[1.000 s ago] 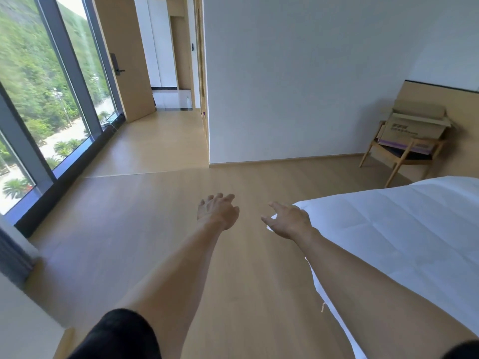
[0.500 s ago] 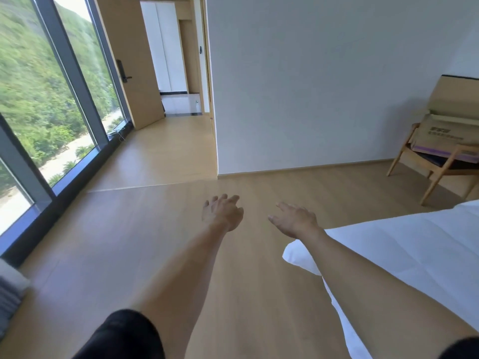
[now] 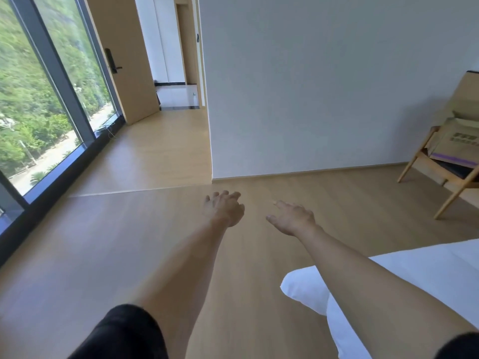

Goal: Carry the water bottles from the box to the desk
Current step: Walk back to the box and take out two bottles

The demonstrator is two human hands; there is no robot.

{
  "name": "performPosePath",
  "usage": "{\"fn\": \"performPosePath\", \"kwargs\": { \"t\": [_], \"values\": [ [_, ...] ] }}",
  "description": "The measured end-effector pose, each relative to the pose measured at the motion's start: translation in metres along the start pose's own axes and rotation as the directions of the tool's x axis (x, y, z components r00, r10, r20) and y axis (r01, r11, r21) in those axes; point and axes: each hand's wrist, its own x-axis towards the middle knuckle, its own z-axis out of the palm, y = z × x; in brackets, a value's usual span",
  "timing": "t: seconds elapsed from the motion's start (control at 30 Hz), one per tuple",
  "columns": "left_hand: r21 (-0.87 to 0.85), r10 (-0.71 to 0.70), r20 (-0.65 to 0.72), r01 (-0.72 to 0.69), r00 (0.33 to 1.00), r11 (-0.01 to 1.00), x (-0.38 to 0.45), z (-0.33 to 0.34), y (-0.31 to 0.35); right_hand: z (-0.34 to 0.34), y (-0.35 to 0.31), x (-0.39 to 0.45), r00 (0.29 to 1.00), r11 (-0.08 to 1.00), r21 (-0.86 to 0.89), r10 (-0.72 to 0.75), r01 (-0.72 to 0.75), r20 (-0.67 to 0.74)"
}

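A brown cardboard box (image 3: 460, 141) with open flaps sits on a wooden chair (image 3: 440, 174) at the far right edge, partly cut off by the frame. Its inside is hidden, and no water bottle or desk is in view. My left hand (image 3: 224, 207) hangs out in front of me over the wooden floor, fingers loose, holding nothing. To its right, my right hand (image 3: 291, 216) is also stretched forward with relaxed fingers and is empty. Both hands are well left of the box.
A white bed (image 3: 425, 275) fills the lower right, its corner just under my right forearm. A grey wall (image 3: 324, 86) stands ahead. Tall windows (image 3: 33, 99) line the left, and a hallway with an open wooden door (image 3: 127, 60) leads off behind them.
The view has swung left and moved forward: the box and chair slid to the right edge, the bed dropped lower right. Both hands stay outstretched and empty.
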Motion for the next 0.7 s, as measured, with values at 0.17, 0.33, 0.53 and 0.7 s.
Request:
{"fn": "performPosePath", "kwargs": {
  "t": [0.17, 0.33, 0.53, 0.7],
  "values": [
    [0.005, 0.055, 0.008, -0.055, 0.998, 0.998, 0.085, 0.004, 0.01, -0.003, 0.017, 0.064, 0.998, 0.997, -0.013, 0.07, -0.07, 0.003],
    [-0.002, 0.166, 0.015, -0.166, 0.986, 0.986, 0.188, 0.0, 0.03, -0.023, 0.038, 0.146, 0.983, 0.983, -0.017, 0.182, -0.182, -0.017],
    [0.016, 0.328, 0.004, -0.328, 0.945, 0.945, 0.309, -0.022, 0.053, -0.06, 0.043, 0.247, 0.955, 0.957, -0.001, 0.29, -0.29, -0.062],
    [0.026, 0.448, 0.028, -0.449, 0.893, 0.893, 0.39, -0.031, 0.088, -0.079, 0.056, 0.308, 0.929, 0.933, 0.004, 0.359, -0.36, -0.09]
  ]
}}
